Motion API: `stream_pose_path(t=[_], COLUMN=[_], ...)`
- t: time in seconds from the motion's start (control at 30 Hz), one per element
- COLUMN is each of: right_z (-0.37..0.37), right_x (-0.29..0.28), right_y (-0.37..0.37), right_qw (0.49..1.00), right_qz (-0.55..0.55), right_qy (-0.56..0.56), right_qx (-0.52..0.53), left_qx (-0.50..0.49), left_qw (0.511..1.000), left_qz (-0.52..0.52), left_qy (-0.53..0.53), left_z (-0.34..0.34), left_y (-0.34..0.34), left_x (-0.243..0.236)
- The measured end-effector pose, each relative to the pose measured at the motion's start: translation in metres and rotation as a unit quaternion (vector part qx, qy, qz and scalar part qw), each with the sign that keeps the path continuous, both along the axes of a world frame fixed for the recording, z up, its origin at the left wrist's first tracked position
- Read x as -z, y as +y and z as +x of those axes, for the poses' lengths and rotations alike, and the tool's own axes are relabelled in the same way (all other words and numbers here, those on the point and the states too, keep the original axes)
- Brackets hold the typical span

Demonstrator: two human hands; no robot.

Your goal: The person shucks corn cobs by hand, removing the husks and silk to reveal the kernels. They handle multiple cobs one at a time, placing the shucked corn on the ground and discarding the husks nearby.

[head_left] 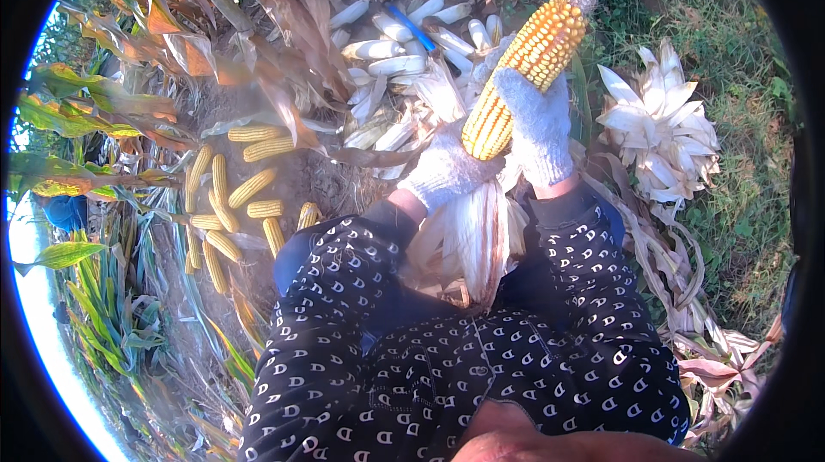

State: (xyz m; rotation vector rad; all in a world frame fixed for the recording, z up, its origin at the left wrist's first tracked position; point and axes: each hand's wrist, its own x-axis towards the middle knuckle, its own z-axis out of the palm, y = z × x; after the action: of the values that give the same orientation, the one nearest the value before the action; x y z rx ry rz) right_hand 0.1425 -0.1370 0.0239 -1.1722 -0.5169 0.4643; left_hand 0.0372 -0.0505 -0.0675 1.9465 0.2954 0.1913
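A large bare ear of corn (541, 41), yellow-orange with a pale tip, slants up to the right in front of me. My right hand (543, 131), in a white knitted glove, is closed round its lower middle, thumb across the kernels. Close to the ear's lower end, my left hand (449, 168), gloved alike, is closed on the pale husk (473, 243). Those husk leaves hang down between my knees. Whether the husk is still joined to the ear is hidden by my hands.
Several husked yellow cobs (252, 187) lie on the soil at left. Ears in white husks (395, 65) are piled ahead, with a blue-handled tool (411, 28) among them. Loose husks (660, 127) lie on the grass at right. Dry corn stalks (292, 15) rise at the far left.
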Motion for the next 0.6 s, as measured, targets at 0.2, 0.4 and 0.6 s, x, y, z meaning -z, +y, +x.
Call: stream_pose_path(t=[0.2, 0.4, 0.6], right_z=[-0.045, 0.023, 0.064], right_x=[-0.011, 0.01, 0.059], right_y=[-0.007, 0.002, -0.013], right_qw=[0.801, 0.999, 0.929], right_qz=[-0.181, 0.015, 0.114], right_qy=[-0.551, 0.026, 0.35], right_qx=[-0.15, -0.031, -0.028], left_qx=[-0.037, 0.029, 0.17], left_qw=[0.974, 0.997, 0.974], left_qz=[-0.087, 0.023, 0.097], left_qy=[-0.206, 0.072, -0.117], left_z=[0.02, -0.004, -0.01], left_y=[-0.015, -0.001, -0.011], left_x=[0.064, -0.002, -0.047])
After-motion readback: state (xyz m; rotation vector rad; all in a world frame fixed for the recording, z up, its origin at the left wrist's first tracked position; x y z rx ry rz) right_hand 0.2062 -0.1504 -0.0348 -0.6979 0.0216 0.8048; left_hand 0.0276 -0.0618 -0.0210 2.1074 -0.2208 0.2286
